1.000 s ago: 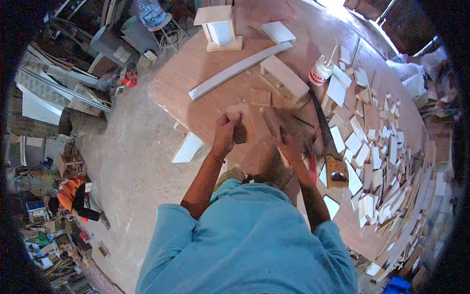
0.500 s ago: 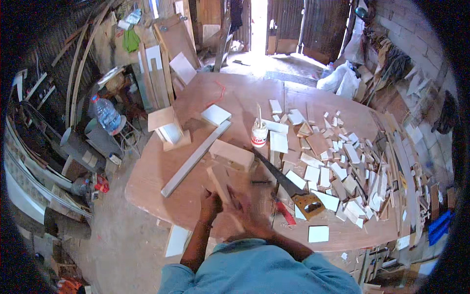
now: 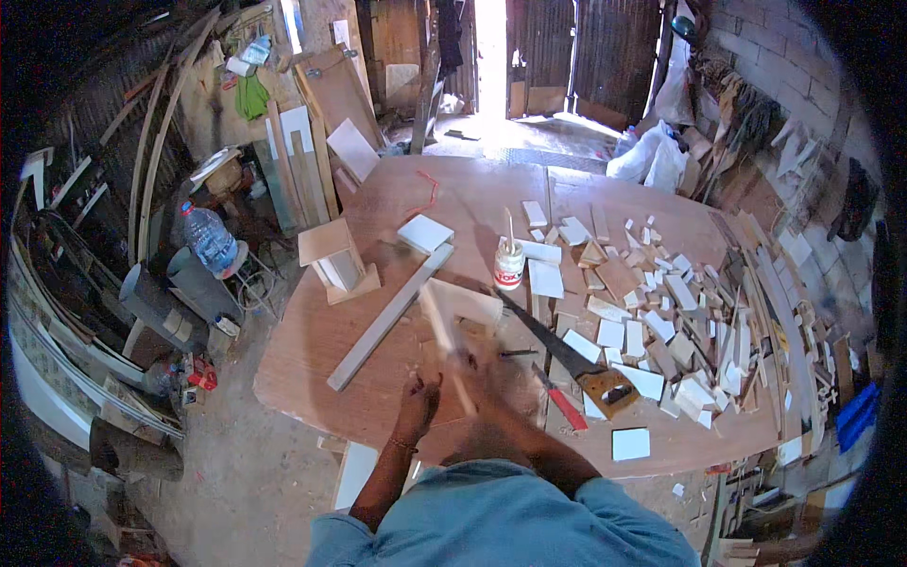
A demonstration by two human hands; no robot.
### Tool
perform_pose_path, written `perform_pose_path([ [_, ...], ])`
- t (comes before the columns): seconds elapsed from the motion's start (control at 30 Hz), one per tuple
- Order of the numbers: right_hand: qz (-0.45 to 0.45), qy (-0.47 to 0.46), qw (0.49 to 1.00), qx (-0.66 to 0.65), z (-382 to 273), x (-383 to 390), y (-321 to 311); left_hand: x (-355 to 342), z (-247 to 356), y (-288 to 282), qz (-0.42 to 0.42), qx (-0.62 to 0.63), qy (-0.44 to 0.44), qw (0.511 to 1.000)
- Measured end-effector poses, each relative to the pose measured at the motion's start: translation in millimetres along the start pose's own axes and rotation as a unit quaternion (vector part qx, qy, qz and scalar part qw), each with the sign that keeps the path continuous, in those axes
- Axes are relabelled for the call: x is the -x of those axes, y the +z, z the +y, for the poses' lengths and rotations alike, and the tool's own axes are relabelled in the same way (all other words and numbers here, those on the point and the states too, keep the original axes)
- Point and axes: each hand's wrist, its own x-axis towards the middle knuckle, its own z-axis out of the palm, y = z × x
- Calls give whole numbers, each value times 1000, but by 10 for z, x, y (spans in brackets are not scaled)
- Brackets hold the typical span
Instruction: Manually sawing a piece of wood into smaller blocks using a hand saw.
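Note:
In front of my body, my right hand (image 3: 480, 383) grips a narrow wooden board (image 3: 440, 317), both smeared by motion. The board stands tilted, its upper end pointing away from me. To its left, my left hand (image 3: 417, 404) is held closed above the tabletop, apart from the board; anything in its fingers is too small to make out. Just behind the board lies a pale wooden block (image 3: 472, 300), partly covered by it. A long wooden strip (image 3: 392, 317) lies slantwise to the left. A red-handled tool (image 3: 560, 399) and a handsaw (image 3: 567, 357) lie right of my right hand.
On the brown table (image 3: 312, 369) stand an open glue pot (image 3: 508, 265) with a stick in it and a small wooden assembly (image 3: 335, 260). A white-faced block (image 3: 425, 233) touches the strip's far end. Many wood offcuts (image 3: 652, 321) cover the right side.
My right hand has swung the board farther from me. My left hand has shifted slightly right. The whole view has also shifted a little.

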Motion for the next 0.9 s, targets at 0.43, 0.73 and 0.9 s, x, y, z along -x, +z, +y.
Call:
perform_pose_path([
  [0.43, -129, 42, 991, 2, -1505, 791, 420, 423, 121, -183, 62, -19, 14, 998],
  [0.73, -123, -67, 990, 18, -1332, 1026, 4, 796, -111, 337, 119, 13, 57, 991],
  [0.9, -160, -221, 954, 127, -1198, 1714, -494, 936, -475, 444, 146, 51, 100, 983],
])
